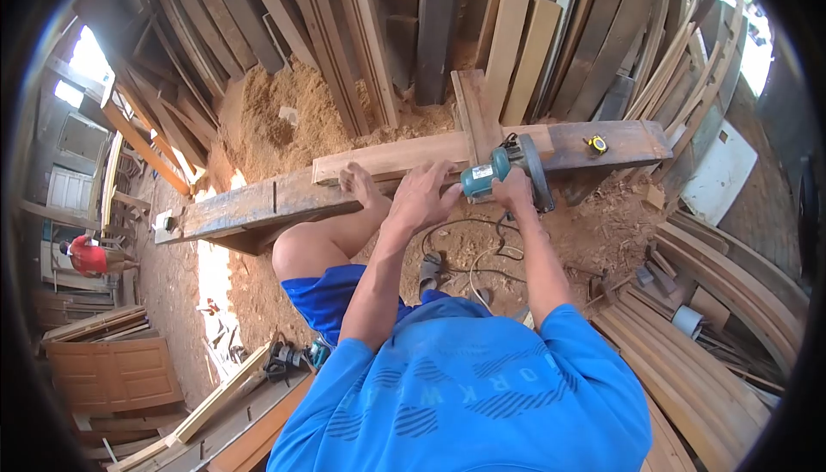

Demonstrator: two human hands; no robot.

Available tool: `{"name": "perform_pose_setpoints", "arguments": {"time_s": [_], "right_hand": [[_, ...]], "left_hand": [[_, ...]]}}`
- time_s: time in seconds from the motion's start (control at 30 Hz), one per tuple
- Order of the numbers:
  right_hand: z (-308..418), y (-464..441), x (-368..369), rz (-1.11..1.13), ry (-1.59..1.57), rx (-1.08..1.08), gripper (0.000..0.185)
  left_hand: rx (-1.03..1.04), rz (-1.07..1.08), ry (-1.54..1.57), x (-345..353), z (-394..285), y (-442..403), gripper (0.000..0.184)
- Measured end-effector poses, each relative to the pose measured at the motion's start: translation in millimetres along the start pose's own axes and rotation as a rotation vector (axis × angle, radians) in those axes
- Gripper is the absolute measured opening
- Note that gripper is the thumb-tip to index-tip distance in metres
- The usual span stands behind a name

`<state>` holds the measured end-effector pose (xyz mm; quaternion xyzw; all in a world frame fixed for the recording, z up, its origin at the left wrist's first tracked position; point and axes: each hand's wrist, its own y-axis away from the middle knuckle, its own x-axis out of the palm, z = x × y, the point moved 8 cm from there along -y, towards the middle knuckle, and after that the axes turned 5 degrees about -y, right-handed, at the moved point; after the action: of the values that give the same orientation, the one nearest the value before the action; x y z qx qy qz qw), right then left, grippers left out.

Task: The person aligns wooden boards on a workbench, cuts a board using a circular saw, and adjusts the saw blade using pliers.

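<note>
My right hand (514, 191) is wrapped round the handle of a teal circular saw (488, 175), which stands on the long timber beam (568, 143). My left hand (422, 195) lies with its fingers spread on a lighter plank (387, 159) on top of the beam, just left of the saw motor. A short board (472, 111) crosses the beam beside the saw. My bare foot (360, 184) rests against the plank, left of my left hand. The undersides of both hands are hidden.
A yellow tape measure (596, 143) sits on the beam's right part. Planks (443, 24) lean behind a sawdust heap (275, 111). Cables (482, 252) run below the beam. Stacked boards (688, 360) lie lower right. Another person in red (89, 255) is far left.
</note>
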<state>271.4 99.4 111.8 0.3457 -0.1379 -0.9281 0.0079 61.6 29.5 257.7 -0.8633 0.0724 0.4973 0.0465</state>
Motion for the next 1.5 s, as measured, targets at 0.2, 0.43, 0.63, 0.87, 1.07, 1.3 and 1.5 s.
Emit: {"name": "perform_pose_setpoints", "arguments": {"time_s": [0.2,0.43,0.63,0.87,1.07,1.3,1.5], "right_hand": [[4,7,-4,0.024,-0.021,0.028,0.046],[-6,4,-2,-0.057,-0.121,0.088,0.046],[-25,18,-15,-0.010,-0.819,0.088,0.039],[37,120,-112,0.118,-1.272,-0.183,0.045],[70,174,-145,0.289,-1.618,-0.448,0.057],[79,198,-183,0.005,-1.430,-0.649,0.049],[80,205,-186,-0.173,-1.336,-0.550,0.059]], "left_hand": [[-0.058,0.046,-0.075,52,65,-62,0.054],[-0.299,0.085,0.568,172,151,-86,0.056],[-0.800,0.183,1.175,223,189,-55,0.066],[-0.153,0.222,1.445,140,76,-135,0.078],[0.494,0.093,0.854,-23,-83,-115,0.075],[0.530,0.103,1.305,-51,-91,-99,0.073],[0.475,0.012,0.982,-26,-64,-110,0.068]]}}
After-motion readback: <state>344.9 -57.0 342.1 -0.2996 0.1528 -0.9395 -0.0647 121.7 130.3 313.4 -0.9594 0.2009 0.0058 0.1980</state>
